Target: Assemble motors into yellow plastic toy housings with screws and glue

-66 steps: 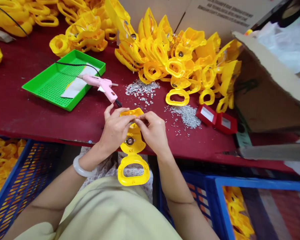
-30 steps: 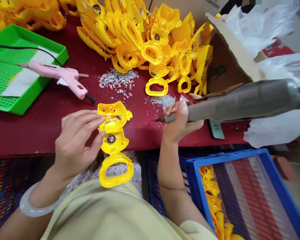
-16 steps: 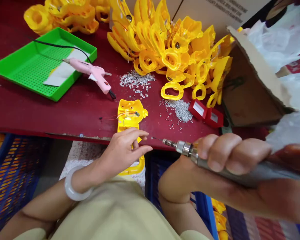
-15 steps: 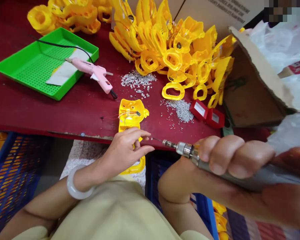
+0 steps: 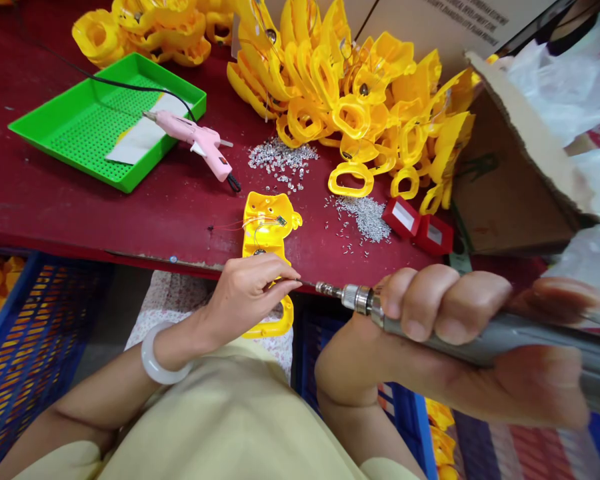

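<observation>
My right hand point(image 5: 445, 307) is wrapped round a grey electric screwdriver point(image 5: 495, 339) whose metal chuck and thin bit point left. At the bit's tip, the thumb and forefinger of my left hand point(image 5: 253, 290) are pinched together; whatever lies between them is too small to make out. Beneath and behind my left hand is a yellow plastic shell point(image 5: 267, 233) with thin red wires and a small circuit board, reaching over the table's front edge. Behind the screwdriver bit lies a pile of small screws point(image 5: 367, 217).
A pink glue gun point(image 5: 195, 140) leans on a green tray point(image 5: 125, 180) at the left. Yellow parts point(image 5: 350, 117) are heaped at the back. Small clear pieces point(image 5: 283, 157), red boxes point(image 5: 434, 235) and a cardboard box point(image 5: 510, 167) are nearby. Blue crates point(image 5: 45, 340) stand below.
My left thumb and forefinger have closed together at the bit's tip. The screwdriver in my right hand has moved left, towards them. The view has shifted slightly.
</observation>
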The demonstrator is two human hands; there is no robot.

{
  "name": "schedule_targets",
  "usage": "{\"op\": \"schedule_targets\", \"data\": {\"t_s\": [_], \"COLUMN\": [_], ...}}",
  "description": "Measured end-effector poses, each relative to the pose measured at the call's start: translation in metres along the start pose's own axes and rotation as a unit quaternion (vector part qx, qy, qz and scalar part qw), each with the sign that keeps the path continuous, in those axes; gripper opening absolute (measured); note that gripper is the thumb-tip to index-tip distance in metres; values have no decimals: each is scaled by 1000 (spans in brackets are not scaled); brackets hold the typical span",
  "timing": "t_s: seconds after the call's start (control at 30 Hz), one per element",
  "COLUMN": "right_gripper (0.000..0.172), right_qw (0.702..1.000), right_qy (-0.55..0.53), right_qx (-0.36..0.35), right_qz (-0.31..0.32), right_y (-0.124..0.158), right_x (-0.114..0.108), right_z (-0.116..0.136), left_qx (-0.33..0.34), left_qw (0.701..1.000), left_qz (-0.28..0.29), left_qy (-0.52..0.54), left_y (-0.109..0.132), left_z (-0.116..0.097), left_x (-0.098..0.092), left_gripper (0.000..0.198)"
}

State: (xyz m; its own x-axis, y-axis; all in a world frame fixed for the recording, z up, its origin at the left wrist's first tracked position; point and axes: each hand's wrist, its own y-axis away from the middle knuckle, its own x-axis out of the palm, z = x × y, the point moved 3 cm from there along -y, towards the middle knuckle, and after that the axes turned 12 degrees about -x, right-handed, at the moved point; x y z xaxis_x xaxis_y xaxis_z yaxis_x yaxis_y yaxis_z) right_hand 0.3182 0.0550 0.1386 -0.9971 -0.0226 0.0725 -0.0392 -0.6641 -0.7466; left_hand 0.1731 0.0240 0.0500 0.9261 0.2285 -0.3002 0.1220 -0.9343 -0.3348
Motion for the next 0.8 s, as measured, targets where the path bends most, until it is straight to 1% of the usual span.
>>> {"op": "schedule_targets", "data": {"t_s": [0.17,0.2,0.27,0.33,0.4,0.5,0.6,0.67,0.8], "right_gripper": [20,19,18,17,18,19,20,19,18], "right_qw": [1000,1000,999,998,998,997,997,996,989], "right_qy": [-18,-23,-32,-40,-42,-48,-54,-56,-123], "right_qx": [6,8,13,13,5,0,-1,3,17], "right_qz": [-3,-9,-26,-44,-55,-55,-55,-62,-78], "right_y": [1,0,0,0,0,0,1,1,1], "right_x": [1,0,-2,-4,-5,-6,-6,-7,-8], "right_z": [-2,-3,-5,-7,-10,-15,-20,-23,-32], "left_qx": [50,61,81,86,80,67,69,84,104], "left_qw": [998,996,990,976,953,921,912,914,926], "left_qz": [17,19,6,-26,-46,-24,-2,-8,-31], "left_qy": [-39,-58,-115,-197,-288,-383,-405,-397,-362], "left_y": [2,1,-2,-11,-24,-44,-56,-58,-59], "left_z": [0,0,-1,-1,3,16,30,36,41], "left_x": [0,-2,-8,-16,-20,-17,-10,-9,-12], "left_gripper": [5,8,18,25,26,26,17,9,9]}}
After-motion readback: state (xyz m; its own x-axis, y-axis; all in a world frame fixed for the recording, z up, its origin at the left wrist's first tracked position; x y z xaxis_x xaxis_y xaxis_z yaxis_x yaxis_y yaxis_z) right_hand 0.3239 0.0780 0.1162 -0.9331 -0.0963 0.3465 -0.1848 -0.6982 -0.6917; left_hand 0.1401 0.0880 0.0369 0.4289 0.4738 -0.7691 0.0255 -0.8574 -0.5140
